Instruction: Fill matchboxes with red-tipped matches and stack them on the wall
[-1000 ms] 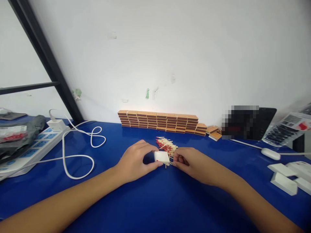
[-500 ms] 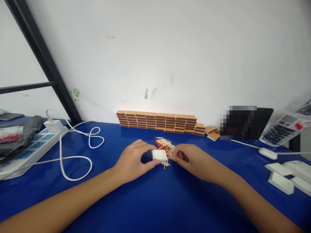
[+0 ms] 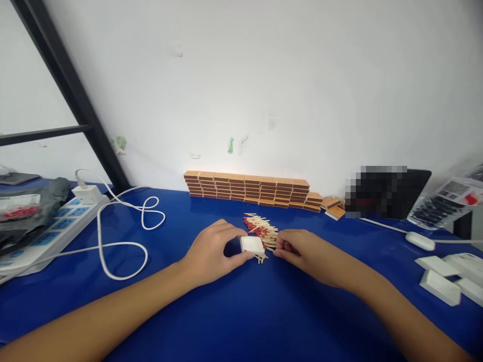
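Note:
A small white tray, like a matchbox's inner drawer, is gripped between the thumb and fingers of my left hand just at the blue tabletop. Beside it and behind it spreads a loose pile of red-tipped matchsticks. A few more matchsticks stick out from under the tray's near edge. My right hand is closed in a pinch at the right side of the pile, and a pale matchstick end shows at its fingertips. The curled fingers partly hide what is inside that hand.
Stacked orange-brown matchboxes line the wall, with several loose ones at their right end. A white power strip and looped cable lie left. To the right are a black device, a plastic-wrapped pack and white boxes.
The whole view has shifted slightly, so everything sits a little further right. Both hands keep nearly the same pose, with the right fingertips slightly farther from the tray.

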The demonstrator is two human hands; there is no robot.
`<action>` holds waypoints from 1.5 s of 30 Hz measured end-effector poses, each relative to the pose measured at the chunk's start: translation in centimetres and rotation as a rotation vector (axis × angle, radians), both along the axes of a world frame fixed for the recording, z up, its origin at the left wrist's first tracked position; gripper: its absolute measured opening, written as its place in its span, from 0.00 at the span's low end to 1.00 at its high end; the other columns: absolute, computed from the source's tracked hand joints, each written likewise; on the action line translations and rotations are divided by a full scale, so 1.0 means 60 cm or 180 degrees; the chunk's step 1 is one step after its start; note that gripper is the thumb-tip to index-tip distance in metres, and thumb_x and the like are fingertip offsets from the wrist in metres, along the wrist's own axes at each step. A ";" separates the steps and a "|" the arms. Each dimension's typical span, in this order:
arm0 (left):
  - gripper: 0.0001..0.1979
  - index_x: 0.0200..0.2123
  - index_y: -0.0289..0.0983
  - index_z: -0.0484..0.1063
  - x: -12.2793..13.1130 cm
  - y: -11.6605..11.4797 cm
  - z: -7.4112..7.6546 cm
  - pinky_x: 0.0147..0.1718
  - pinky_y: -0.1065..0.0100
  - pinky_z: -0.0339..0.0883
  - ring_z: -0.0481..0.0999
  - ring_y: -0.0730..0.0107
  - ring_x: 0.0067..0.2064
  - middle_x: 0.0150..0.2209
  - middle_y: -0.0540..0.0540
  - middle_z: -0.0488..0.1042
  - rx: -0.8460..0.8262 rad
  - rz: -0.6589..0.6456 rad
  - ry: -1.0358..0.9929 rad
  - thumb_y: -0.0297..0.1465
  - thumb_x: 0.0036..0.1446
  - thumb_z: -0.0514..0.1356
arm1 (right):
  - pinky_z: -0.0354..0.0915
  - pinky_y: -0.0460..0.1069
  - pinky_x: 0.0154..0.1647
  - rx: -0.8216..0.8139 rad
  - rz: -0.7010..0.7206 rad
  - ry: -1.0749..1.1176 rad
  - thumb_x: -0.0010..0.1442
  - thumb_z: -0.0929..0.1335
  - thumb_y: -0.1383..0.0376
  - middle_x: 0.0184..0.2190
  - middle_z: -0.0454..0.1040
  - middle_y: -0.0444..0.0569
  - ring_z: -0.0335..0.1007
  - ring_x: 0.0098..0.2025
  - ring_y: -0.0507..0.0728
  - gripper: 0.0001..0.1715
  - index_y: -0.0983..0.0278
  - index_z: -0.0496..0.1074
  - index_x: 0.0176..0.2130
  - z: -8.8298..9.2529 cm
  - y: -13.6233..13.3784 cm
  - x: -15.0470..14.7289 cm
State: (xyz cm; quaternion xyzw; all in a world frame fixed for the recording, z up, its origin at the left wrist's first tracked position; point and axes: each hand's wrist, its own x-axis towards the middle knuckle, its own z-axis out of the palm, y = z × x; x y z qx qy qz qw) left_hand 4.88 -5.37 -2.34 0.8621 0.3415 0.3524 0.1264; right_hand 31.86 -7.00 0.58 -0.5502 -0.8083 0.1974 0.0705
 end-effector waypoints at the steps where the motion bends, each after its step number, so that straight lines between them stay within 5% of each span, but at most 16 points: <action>1: 0.14 0.48 0.42 0.80 0.000 0.000 0.000 0.47 0.59 0.74 0.79 0.61 0.46 0.44 0.49 0.84 0.0019 -0.0008 0.0000 0.38 0.61 0.72 | 0.57 0.50 0.33 0.0048 0.0007 0.0025 0.73 0.66 0.61 0.33 0.75 0.47 0.65 0.32 0.55 0.14 0.61 0.68 0.33 -0.001 0.002 0.003; 22: 0.15 0.50 0.40 0.80 -0.003 0.002 -0.006 0.46 0.57 0.74 0.79 0.59 0.45 0.44 0.47 0.83 -0.0014 -0.0141 0.0126 0.37 0.61 0.72 | 0.58 0.50 0.33 -0.0056 -0.0154 0.0547 0.72 0.65 0.59 0.31 0.73 0.45 0.63 0.31 0.55 0.11 0.61 0.72 0.38 0.014 0.009 0.026; 31: 0.19 0.51 0.40 0.79 -0.002 0.001 -0.011 0.47 0.58 0.75 0.79 0.60 0.46 0.45 0.46 0.83 0.0063 -0.0289 -0.0098 0.39 0.59 0.74 | 0.59 0.48 0.34 -0.0131 0.0098 0.1340 0.74 0.66 0.54 0.31 0.72 0.42 0.62 0.32 0.53 0.15 0.60 0.73 0.39 0.010 -0.017 -0.028; 45: 0.19 0.50 0.38 0.78 -0.003 -0.002 -0.017 0.46 0.57 0.75 0.79 0.60 0.45 0.45 0.43 0.83 0.0077 -0.0430 -0.0270 0.39 0.60 0.74 | 0.57 0.49 0.33 0.0372 0.0355 0.0610 0.70 0.67 0.65 0.31 0.72 0.44 0.63 0.31 0.54 0.05 0.60 0.74 0.40 -0.003 -0.021 -0.043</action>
